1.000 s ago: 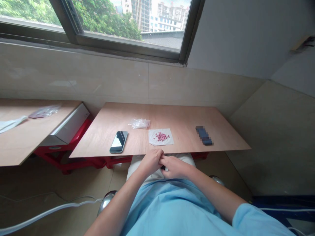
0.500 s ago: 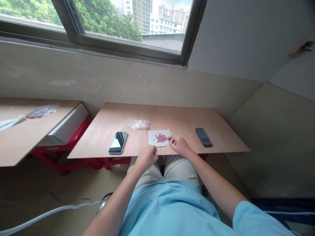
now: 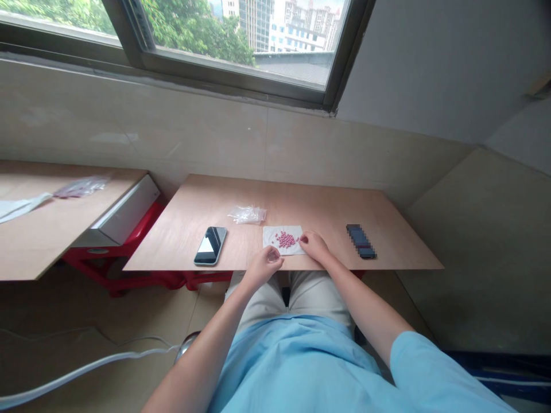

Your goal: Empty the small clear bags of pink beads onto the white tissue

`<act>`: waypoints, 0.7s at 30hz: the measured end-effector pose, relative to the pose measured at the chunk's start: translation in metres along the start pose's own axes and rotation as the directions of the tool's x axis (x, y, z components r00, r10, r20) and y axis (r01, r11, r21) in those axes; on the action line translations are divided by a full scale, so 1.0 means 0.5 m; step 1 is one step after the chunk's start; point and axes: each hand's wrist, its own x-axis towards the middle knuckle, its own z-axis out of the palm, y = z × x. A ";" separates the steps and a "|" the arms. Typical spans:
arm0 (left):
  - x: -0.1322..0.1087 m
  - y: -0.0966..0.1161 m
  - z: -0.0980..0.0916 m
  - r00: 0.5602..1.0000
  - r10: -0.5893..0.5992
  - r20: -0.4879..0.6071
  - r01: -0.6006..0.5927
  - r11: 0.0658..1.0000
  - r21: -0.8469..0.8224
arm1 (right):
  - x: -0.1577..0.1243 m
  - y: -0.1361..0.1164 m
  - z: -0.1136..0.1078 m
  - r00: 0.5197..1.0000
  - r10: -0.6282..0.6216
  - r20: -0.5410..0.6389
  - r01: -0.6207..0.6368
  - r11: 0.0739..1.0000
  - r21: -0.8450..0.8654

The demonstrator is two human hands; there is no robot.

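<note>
A small heap of pink round pills [image 3: 285,240] lies on a white square of paper [image 3: 272,235] near the table's front edge. My right hand [image 3: 314,246] rests at the paper's right edge, its bunched fingertips next to the pills. My left hand [image 3: 262,267] hovers just below the paper's front edge, fingers curled inward; whether something small sits in them is hidden. A smartphone [image 3: 210,245] lies left of the paper, a crumpled clear plastic bag [image 3: 247,214] behind it, and a pixelated dark oblong object [image 3: 360,241] to the right.
The pale wooden table top [image 3: 310,206] stands on a red frame [image 3: 129,278] against a tiled wall. To the left is a second wooden table [image 3: 38,252] holding plastic and white items. A white cable [image 3: 86,367] runs along the floor.
Over the last second my hands have parted from their meeting point at the table edge. My right hand has gone up to the paper, and my left hand has risen slightly toward it.
</note>
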 end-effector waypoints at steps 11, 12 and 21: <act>-0.014 0.015 0.008 0.999 0.027 -0.033 -0.031 0.992 -0.124 | -0.081 -0.172 -0.052 0.938 -0.329 0.108 0.282 0.907 0.313; -0.015 0.016 0.009 0.999 0.034 -0.036 -0.039 0.989 -0.145 | -0.085 -0.177 -0.054 0.933 -0.341 0.114 0.293 0.905 0.308; -0.007 0.008 0.007 0.998 0.026 -0.052 -0.034 0.984 -0.173 | -0.003 -0.028 -0.043 0.998 -0.038 0.046 0.040 0.999 -0.033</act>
